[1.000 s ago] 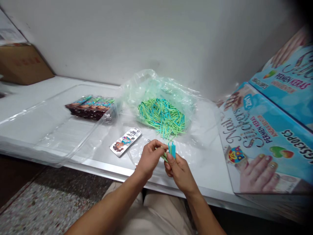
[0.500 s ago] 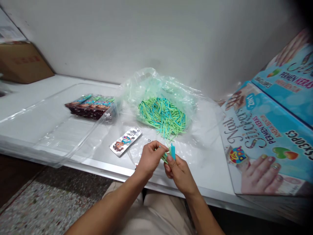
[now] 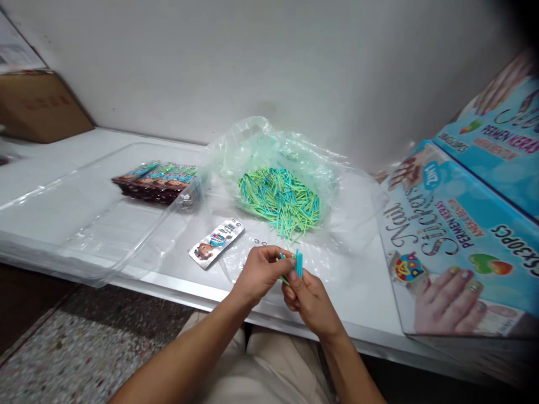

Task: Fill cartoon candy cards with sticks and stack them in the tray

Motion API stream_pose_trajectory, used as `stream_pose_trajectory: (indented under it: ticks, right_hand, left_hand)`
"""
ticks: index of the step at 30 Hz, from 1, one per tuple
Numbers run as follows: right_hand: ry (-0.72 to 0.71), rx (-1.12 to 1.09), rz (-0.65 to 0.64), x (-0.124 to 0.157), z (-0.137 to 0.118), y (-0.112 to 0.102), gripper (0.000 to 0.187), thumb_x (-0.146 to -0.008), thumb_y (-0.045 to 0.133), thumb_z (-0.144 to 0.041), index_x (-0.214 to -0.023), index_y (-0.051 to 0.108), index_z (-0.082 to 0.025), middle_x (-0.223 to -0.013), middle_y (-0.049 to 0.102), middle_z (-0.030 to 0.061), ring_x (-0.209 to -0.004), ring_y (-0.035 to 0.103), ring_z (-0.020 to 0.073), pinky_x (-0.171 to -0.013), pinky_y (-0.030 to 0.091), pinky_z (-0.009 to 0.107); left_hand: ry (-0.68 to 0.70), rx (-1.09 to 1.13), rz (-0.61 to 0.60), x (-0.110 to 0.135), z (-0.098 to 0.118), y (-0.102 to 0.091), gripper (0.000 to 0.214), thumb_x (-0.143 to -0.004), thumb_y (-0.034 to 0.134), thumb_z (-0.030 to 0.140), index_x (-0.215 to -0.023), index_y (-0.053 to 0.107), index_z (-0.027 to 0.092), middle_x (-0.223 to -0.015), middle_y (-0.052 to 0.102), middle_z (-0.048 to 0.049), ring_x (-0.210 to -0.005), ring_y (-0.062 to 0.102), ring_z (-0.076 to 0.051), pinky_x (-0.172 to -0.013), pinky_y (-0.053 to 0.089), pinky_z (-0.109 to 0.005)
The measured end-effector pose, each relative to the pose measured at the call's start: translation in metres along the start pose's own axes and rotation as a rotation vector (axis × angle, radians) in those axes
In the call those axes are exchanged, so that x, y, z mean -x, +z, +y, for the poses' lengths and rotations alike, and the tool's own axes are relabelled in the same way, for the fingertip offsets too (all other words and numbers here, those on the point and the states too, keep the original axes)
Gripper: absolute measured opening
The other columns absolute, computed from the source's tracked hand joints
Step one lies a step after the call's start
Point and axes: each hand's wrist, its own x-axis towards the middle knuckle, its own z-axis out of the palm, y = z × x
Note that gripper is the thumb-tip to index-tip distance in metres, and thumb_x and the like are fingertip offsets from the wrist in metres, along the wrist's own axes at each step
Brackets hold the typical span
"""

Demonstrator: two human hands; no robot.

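Thin green sticks (image 3: pixel 284 279) poke out from the pinched fingers of my left hand (image 3: pixel 263 272). Close against it, my right hand (image 3: pixel 310 297) is closed around a small upright bundle of blue sticks (image 3: pixel 298 262). The fingertips of both hands meet at the sticks, so part of what they grip is hidden. Just beyond my hands, a heap of loose green and blue sticks (image 3: pixel 280 202) spills from an open clear plastic bag (image 3: pixel 256 137). A white printed sachet (image 3: pixel 216 243) lies flat to the left of my hands.
On the left, a stack of printed sachets (image 3: pixel 155 185) sits in a clear plastic tray (image 3: pixel 96 235). A cardboard box (image 3: pixel 42 106) stands at the far left. Large blue printed boxes (image 3: pixel 458 247) take up the right side. The table's front edge (image 3: pixel 193 296) runs just before my lap.
My left hand has shifted slightly right, its fingertips now touching the blue bundle. The right hand has hardly moved. The heap, sachets and boxes stay as they were.
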Motion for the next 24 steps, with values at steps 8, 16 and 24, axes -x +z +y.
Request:
stream_pose_trajectory:
  ticks: [8,16,24]
  right_hand:
    - [0.003,-0.014,0.029,0.0001,0.0003,0.002,0.034,-0.093,0.048,-0.048,-0.075,0.044,-0.019,-0.058,0.039,-0.0071,-0.045,0.03,0.0047,-0.042,0.023,0.02]
    - [0.02,0.026,0.054,-0.0003,0.0003,0.0026,0.034,-0.091,0.049,-0.052,-0.079,0.047,-0.019,-0.057,0.038,-0.0073,-0.045,0.03,0.0059,-0.042,0.024,0.021]
    - [0.022,0.066,0.032,0.0008,-0.0007,0.0007,0.035,-0.091,0.048,-0.051,-0.079,0.048,-0.019,-0.057,0.039,-0.0068,-0.045,0.031,0.006,-0.043,0.025,0.021]
  left_hand:
    - [0.08,-0.001,0.054,-0.0011,-0.0041,0.0016,0.007,-0.063,0.062,0.02,-0.062,0.061,0.013,-0.069,0.064,-0.0034,-0.063,0.053,-0.011,-0.062,0.041,-0.023]
    - [0.13,-0.022,0.066,0.0008,-0.0002,0.0059,0.019,-0.064,0.057,0.016,-0.082,0.066,0.015,-0.066,0.059,0.0015,-0.063,0.052,-0.011,-0.062,0.04,-0.022]
    - [0.095,-0.071,0.029,-0.0013,-0.0055,0.0024,0.011,-0.066,0.066,0.024,-0.068,0.067,0.014,-0.062,0.06,-0.0002,-0.058,0.05,-0.011,-0.058,0.04,-0.023]
